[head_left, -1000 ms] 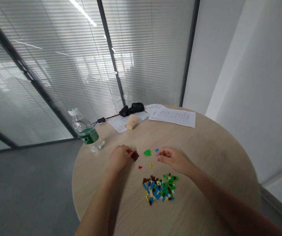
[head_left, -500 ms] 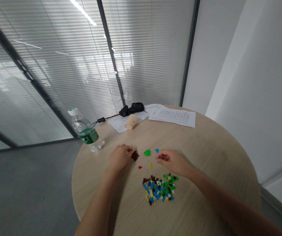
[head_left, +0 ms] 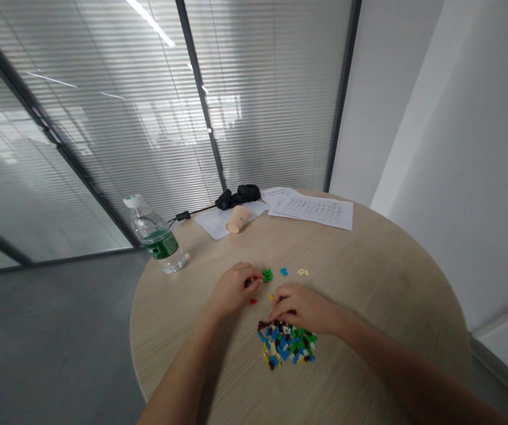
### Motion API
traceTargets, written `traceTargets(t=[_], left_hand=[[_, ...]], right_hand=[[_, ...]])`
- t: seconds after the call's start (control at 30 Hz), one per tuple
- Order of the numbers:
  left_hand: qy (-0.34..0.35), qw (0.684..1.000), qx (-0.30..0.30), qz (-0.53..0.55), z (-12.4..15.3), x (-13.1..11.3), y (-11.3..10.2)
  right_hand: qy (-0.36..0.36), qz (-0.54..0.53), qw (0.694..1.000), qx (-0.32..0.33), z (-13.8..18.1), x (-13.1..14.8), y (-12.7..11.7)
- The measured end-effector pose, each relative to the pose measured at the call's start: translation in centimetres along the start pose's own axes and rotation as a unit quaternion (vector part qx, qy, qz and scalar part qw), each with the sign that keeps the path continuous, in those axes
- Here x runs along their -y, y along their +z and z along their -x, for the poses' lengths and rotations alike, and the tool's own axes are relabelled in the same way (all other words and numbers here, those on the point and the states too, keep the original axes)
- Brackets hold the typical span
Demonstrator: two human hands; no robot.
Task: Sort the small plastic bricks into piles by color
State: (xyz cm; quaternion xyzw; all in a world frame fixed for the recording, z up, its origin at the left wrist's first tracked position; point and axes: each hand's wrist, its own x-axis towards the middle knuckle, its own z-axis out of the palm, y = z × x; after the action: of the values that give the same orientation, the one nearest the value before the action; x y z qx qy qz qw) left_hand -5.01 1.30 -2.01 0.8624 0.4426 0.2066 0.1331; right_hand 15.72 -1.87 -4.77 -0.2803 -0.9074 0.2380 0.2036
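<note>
My left hand [head_left: 235, 288] is closed, its fingertips at the small heap of green toy bricks [head_left: 267, 275]. It covers the spot of the dark brown heap; whatever is in its fingers is too small to make out. My right hand [head_left: 307, 308] is curled over the far edge of a mixed pile of tiny bricks [head_left: 285, 345], fingertips down by brown pieces there. Between the hands lie a red brick [head_left: 253, 301] and a yellow brick [head_left: 272, 297], partly hidden. Blue bricks [head_left: 284, 271] and pale yellow bricks [head_left: 302, 272] lie beyond my right hand.
On the round wooden table [head_left: 382, 283] a water bottle [head_left: 159, 239] stands at the left edge. Towards the back are a paper cup [head_left: 238, 219] on its side, a black bundle [head_left: 247, 193] with a cord, and printed sheets [head_left: 320, 211]. Blinds hang behind glass beyond.
My left hand has shifted right, from the brown heap to the green one. My right hand has come nearer to me, onto the mixed pile's edge, uncovering the pale yellow bricks.
</note>
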Motion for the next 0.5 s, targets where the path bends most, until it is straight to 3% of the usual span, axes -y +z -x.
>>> traceTargets(t=[0.3,0.5], left_hand=[[0.002,1.0,0.002,0.011,-0.01,-0.18,-0.14],[0.001,0.996,0.02,0.09,0.1,-0.95,-0.28]], right_hand=[[0.025,0.005,1.0,0.015,0.15,-0.08,-0.4],[0.044,-0.029,0.999,-0.009,0.17,-0.08,-0.75]])
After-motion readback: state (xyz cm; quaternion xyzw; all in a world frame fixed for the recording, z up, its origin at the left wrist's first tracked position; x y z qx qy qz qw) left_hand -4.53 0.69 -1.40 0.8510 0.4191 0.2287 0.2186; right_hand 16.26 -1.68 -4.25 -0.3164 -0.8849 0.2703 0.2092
